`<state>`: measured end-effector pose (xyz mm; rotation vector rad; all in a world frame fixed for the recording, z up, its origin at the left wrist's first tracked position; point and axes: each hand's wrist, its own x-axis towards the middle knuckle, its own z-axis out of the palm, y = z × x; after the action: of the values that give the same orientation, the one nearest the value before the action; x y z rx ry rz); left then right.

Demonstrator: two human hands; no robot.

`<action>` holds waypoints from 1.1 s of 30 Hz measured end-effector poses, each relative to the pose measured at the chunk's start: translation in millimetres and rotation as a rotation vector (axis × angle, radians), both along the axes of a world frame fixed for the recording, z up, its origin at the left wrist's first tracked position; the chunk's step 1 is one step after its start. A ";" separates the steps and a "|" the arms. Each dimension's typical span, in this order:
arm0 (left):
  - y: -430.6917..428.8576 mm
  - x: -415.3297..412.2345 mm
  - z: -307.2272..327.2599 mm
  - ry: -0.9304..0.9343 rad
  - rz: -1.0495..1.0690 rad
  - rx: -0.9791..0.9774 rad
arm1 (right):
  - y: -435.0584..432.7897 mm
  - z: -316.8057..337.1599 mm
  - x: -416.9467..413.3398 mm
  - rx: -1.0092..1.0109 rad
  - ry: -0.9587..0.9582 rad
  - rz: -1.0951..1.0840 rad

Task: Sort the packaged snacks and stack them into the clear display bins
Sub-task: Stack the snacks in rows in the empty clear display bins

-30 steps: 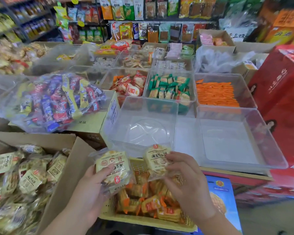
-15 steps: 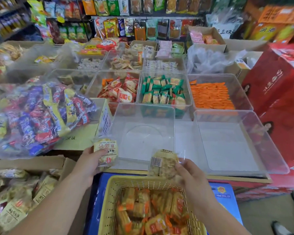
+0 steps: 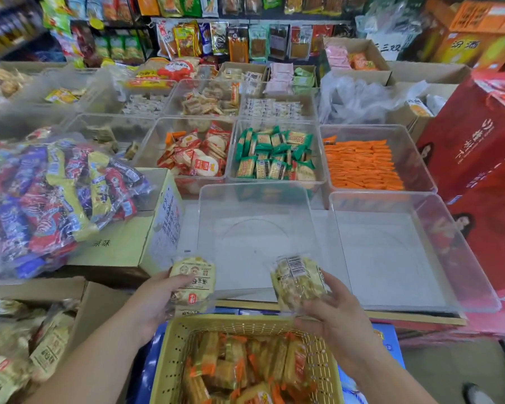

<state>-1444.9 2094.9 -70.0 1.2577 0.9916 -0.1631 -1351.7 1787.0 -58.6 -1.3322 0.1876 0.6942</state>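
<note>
Both hands have lifted toward the empty clear plastic bin. My left hand and right hand each pinch a cream-wrapped round snack. I should lay them flat, labels up.

Bright, even light with soft shadows; wide-angle bending at the edges, and blur toward the left side.

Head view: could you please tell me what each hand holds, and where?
Left hand: a round pale snack packet, by its lower left side. Right hand: a second packet, by its lower right edge.
</note>
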 end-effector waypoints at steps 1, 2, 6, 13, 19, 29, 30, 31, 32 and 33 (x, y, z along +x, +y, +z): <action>-2.4 1.5 2.0 -0.021 0.029 0.054 | -2.7 -0.3 3.1 0.000 0.017 0.005; -3.8 3.3 3.3 -0.041 0.083 0.126 | -5.0 -0.4 5.9 0.010 0.042 0.013; -18.5 0.1 17.1 -0.206 0.327 0.225 | -6.4 -3.5 14.7 0.038 0.123 0.044; -47.5 -38.6 16.1 -0.376 0.546 -0.201 | 35.2 -3.3 41.9 -0.232 -0.033 0.255; -51.9 -60.0 5.3 -0.341 0.606 -0.206 | 103.1 -24.6 85.5 -0.561 -0.427 0.486; -45.5 -63.0 3.2 -0.365 0.653 -0.162 | 162.2 -89.6 103.9 -0.936 -0.673 1.074; -45.2 -63.1 2.2 -0.365 0.665 -0.165 | 163.8 -92.0 102.6 -0.895 -0.660 1.105; -44.5 -63.6 1.1 -0.361 0.676 -0.169 | 164.9 -93.8 101.7 -0.864 -0.643 1.141; -43.5 -64.8 -0.4 -0.357 0.683 -0.172 | 165.2 -95.0 100.9 -0.830 -0.614 1.177; -42.5 -66.9 -2.2 -0.353 0.686 -0.175 | 164.9 -95.1 100.4 -0.784 -0.571 1.211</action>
<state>-1511.7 2052.3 -72.3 0.6997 1.0178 0.4812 -1251.4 1951.9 -153.6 -2.3386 -0.9897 1.2504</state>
